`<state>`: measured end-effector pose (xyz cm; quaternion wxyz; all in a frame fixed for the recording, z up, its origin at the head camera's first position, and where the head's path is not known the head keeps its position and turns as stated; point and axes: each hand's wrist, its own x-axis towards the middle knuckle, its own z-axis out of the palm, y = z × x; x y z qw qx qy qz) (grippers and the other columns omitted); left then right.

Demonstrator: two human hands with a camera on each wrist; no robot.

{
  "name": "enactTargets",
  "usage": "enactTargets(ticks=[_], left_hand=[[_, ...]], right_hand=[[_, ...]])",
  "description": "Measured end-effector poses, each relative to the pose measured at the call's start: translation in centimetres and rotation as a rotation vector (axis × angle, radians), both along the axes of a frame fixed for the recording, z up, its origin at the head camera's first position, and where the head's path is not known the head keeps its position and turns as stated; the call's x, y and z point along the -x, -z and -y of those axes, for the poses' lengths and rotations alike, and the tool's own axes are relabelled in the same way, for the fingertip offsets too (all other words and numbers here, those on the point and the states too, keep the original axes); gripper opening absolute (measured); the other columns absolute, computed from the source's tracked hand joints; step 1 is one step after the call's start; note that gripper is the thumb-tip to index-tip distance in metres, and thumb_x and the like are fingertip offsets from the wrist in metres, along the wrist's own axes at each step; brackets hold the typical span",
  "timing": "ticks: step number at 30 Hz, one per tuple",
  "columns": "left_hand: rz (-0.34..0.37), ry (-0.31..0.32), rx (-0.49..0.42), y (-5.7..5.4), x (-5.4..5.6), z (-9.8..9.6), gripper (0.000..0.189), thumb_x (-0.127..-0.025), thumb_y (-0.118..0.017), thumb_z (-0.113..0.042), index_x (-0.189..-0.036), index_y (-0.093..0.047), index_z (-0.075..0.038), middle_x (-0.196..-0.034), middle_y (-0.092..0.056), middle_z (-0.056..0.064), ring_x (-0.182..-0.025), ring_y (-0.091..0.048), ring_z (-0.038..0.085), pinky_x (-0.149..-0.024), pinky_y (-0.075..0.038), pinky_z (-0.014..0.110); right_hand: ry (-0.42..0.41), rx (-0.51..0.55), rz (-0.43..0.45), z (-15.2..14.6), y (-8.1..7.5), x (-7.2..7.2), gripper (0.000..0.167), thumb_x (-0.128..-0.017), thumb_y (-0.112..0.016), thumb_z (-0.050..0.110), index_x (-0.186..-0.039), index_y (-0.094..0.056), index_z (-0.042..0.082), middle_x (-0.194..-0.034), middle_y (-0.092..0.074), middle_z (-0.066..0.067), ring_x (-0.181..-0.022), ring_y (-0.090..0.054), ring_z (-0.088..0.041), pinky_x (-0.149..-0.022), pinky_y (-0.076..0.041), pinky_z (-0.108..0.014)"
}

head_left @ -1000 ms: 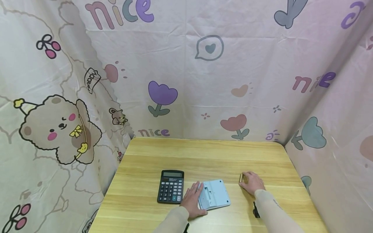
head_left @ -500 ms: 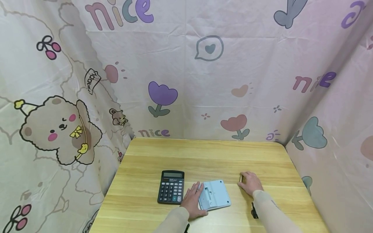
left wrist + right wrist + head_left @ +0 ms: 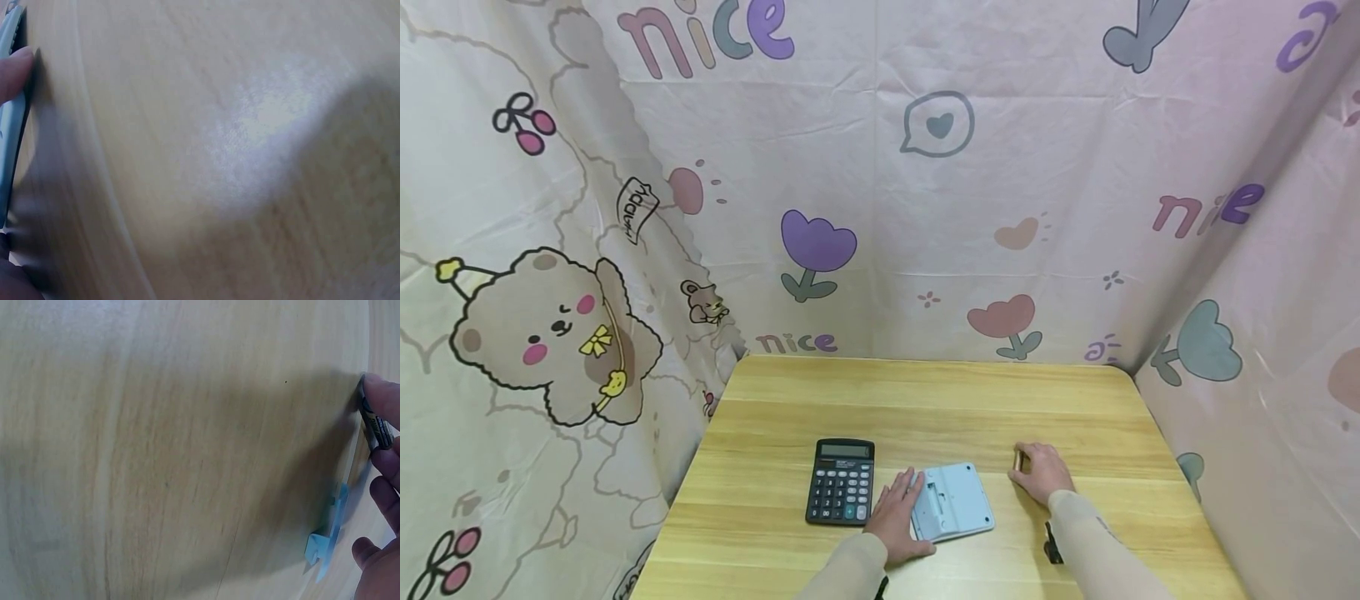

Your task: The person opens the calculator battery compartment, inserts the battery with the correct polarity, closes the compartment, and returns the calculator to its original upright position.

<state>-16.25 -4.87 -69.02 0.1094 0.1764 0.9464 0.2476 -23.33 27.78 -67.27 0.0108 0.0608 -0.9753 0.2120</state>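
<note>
A light blue calculator (image 3: 957, 498) lies face down, its battery compartment uncovered. My left hand (image 3: 895, 518) rests along its left side, fingers stretched out and thumb spread near the lower edge; the left wrist view shows the thumb (image 3: 14, 75) at the calculator's side. To the right, my right hand (image 3: 1045, 473) pinches a small battery (image 3: 1018, 461) between thumb and finger, at or just above the table. In the right wrist view the battery (image 3: 377, 425) has a dark end with print. A light blue battery cover (image 3: 331, 534) lies near that hand, hidden in the head view.
A black calculator (image 3: 841, 483) lies face up just left of my left hand. The wooden table (image 3: 925, 400) meets printed curtains (image 3: 880, 208) at the back and both sides.
My right hand has shifted slightly left with the battery in its fingers. The left hand and both calculators stay where they were.
</note>
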Motion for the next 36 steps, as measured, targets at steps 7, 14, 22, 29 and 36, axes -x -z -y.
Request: enactTargets(ticks=[7, 14, 22, 29, 36], left_hand=[[0.001, 0.001, -0.009, -0.2, 0.0, -0.1, 0.121, -0.060, -0.078, -0.064, -0.155, -0.013, -0.027, -0.161, -0.012, 0.002, -0.146, -0.014, 0.024, -0.116, -0.018, 0.049], [0.004, 0.000, -0.009, -0.3, 0.0, -0.1, 0.121, -0.061, -0.078, -0.064, -0.155, -0.013, -0.027, -0.161, -0.012, 0.002, -0.146, -0.014, 0.024, -0.116, -0.018, 0.048], [0.032, -0.004, -0.008, -0.2, 0.0, -0.1, 0.121, -0.061, -0.079, -0.062, -0.155, -0.013, -0.028, -0.161, -0.012, 0.002, -0.146, -0.014, 0.024, -0.116, -0.017, 0.048], [0.019, -0.003, -0.003, -0.4, -0.1, 0.0, 0.121, -0.060, -0.080, -0.062, -0.155, -0.014, -0.027, -0.161, -0.013, 0.003, -0.146, -0.015, 0.025, -0.116, -0.018, 0.049], [0.022, 0.003, -0.015, -0.4, -0.1, 0.1, 0.120, -0.062, -0.080, -0.061, -0.155, -0.014, -0.027, -0.161, -0.012, 0.002, -0.146, -0.014, 0.024, -0.116, -0.017, 0.048]], right_hand=[[-0.001, -0.010, -0.020, 0.1, -0.2, -0.2, 0.053, -0.075, -0.081, 0.029, -0.117, -0.065, 0.001, -0.113, -0.063, -0.021, -0.107, -0.055, -0.040, -0.092, -0.045, -0.057], [0.011, 0.003, -0.050, 0.3, -0.1, -0.4, 0.053, -0.073, -0.082, 0.028, -0.116, -0.066, 0.001, -0.112, -0.064, -0.020, -0.105, -0.056, -0.039, -0.091, -0.046, -0.055], [0.028, 0.011, -0.032, 0.5, -0.3, -0.7, 0.058, -0.074, -0.082, 0.028, -0.121, -0.062, 0.000, -0.117, -0.062, -0.022, -0.109, -0.055, -0.039, -0.094, -0.045, -0.055], [0.036, 0.037, -0.031, 0.9, -0.8, -0.7, 0.060, -0.077, -0.081, 0.027, -0.126, -0.059, 0.001, -0.124, -0.060, -0.020, -0.114, -0.053, -0.039, -0.097, -0.042, -0.056], [0.024, 0.058, -0.061, 1.4, -0.6, -0.6, 0.060, -0.079, -0.079, 0.028, -0.129, -0.058, 0.003, -0.126, -0.061, -0.018, -0.115, -0.053, -0.037, -0.098, -0.042, -0.056]])
